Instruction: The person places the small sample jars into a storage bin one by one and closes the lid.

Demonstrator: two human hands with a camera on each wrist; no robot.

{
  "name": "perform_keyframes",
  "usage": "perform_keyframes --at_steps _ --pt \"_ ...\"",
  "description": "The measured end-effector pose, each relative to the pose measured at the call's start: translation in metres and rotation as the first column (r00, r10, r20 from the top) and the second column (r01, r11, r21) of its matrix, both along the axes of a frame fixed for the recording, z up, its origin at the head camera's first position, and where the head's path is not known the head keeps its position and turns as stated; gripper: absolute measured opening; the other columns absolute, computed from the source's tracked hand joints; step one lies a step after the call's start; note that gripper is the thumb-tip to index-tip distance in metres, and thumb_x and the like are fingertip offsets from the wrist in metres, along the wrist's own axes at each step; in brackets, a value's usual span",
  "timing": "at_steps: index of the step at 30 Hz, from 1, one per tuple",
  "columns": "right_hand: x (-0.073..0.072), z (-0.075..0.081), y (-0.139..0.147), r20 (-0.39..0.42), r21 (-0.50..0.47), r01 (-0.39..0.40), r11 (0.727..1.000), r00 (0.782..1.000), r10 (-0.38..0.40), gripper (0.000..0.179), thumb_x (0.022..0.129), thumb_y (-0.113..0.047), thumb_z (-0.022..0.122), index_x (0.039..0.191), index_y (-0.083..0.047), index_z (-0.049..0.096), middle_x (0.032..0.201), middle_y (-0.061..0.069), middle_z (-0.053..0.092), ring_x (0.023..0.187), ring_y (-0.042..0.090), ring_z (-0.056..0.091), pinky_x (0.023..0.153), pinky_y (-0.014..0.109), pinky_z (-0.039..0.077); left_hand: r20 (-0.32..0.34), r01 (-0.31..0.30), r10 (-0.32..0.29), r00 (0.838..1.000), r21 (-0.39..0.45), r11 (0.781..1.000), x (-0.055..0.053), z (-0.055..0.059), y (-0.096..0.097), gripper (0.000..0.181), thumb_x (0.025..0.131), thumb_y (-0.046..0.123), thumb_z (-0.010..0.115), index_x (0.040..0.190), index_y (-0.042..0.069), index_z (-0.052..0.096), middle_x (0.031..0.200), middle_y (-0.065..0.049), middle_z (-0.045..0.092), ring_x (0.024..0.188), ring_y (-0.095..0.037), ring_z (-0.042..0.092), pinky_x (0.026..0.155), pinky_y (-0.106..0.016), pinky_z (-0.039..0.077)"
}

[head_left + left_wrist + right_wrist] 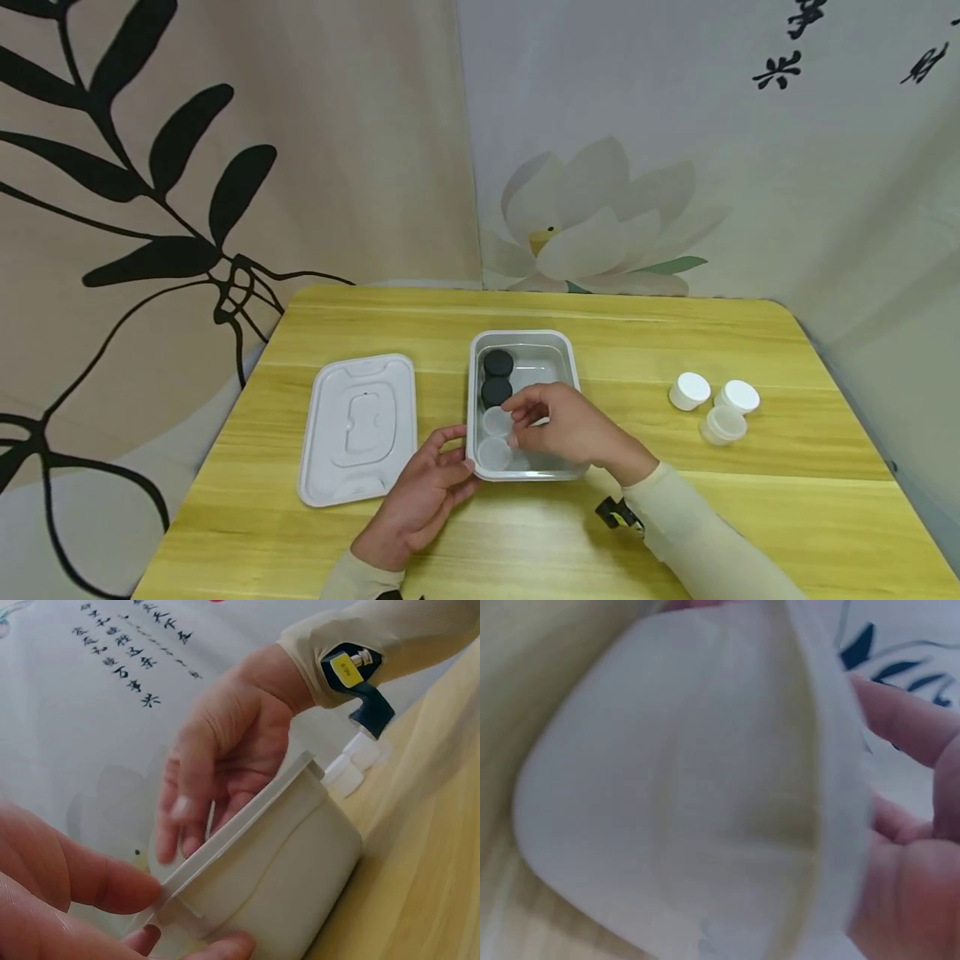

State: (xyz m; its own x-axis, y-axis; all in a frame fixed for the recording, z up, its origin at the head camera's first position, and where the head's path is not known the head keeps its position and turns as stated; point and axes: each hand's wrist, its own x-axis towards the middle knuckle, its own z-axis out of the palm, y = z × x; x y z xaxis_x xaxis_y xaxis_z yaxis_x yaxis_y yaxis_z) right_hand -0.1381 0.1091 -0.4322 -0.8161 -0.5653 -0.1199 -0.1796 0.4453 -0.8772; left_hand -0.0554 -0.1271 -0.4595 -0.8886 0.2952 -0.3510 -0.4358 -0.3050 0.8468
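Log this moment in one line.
left hand: grips tray | right hand: pinches clear disc | black discs: in tray | lid: left of tray | cups: right of tray

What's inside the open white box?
Two small black-topped containers and, nearer the person, two translucent-topped ones line the left side of the box. The right hand hides part of the interior beside them; anything beneath it can't be seen.

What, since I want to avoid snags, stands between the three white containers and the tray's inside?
The right wall of the tray, beyond bare tabletop beside the white containers. The right hand also covers part of the tray's nearer right side; the far right corner looks uncovered.
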Motion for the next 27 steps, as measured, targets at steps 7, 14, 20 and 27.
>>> perform_keyframes --at_steps 7,14,20,27 --pt "-0.002 0.012 0.023 0.1 -0.173 0.131 0.976 0.988 -0.115 0.037 0.092 -0.013 0.081 0.126 -0.002 0.072 0.119 0.02 0.072 0.105 0.021 0.07 0.09 0.026 0.059 0.0 -0.019 0.019 1.0 0.01 1.0 0.0 -0.004 0.001 0.057 0.101 -0.007 0.052 0.153 -0.004 0.03 0.135 -0.024 0.057 0.114 -0.021 0.065 0.1 -0.031 0.056" --pt "-0.005 0.014 0.057 0.134 -0.212 0.256 0.943 0.964 -0.232 0.044 0.094 -0.014 0.081 0.132 0.0 0.067 0.129 0.024 0.069 0.111 0.021 0.07 0.09 0.026 0.06 0.0 -0.012 0.012 1.0 0.007 1.0 -0.001 -0.002 0.001 0.058 0.1 -0.007 0.054 0.153 -0.004 0.031 0.13 -0.02 0.059 0.113 -0.02 0.065 0.099 -0.029 0.057" --pt "0.0 0.012 0.097 0.105 -0.229 0.374 0.899 0.928 -0.359 0.049 0.097 -0.016 0.078 0.138 0.005 0.062 0.128 0.011 0.071 0.11 0.009 0.071 0.092 0.023 0.059 0.007 -0.012 0.012 1.0 0.002 1.0 -0.001 -0.001 0.0 0.057 0.101 -0.006 0.054 0.153 -0.003 0.03 0.129 -0.017 0.059 0.113 -0.019 0.065 0.099 -0.029 0.056" --pt "0.018 0.01 0.144 0.119 -0.326 0.5 0.803 0.864 -0.489 0.042 0.1 -0.012 0.074 0.137 0.003 0.063 0.117 -0.008 0.074 0.106 0.003 0.071 0.089 0.019 0.059 0.015 -0.006 0.006 1.0 0.008 1.0 -0.002 -0.001 -0.001 0.057 0.102 -0.006 0.053 0.154 -0.003 0.029 0.132 -0.019 0.058 0.114 -0.019 0.065 0.1 -0.029 0.056"
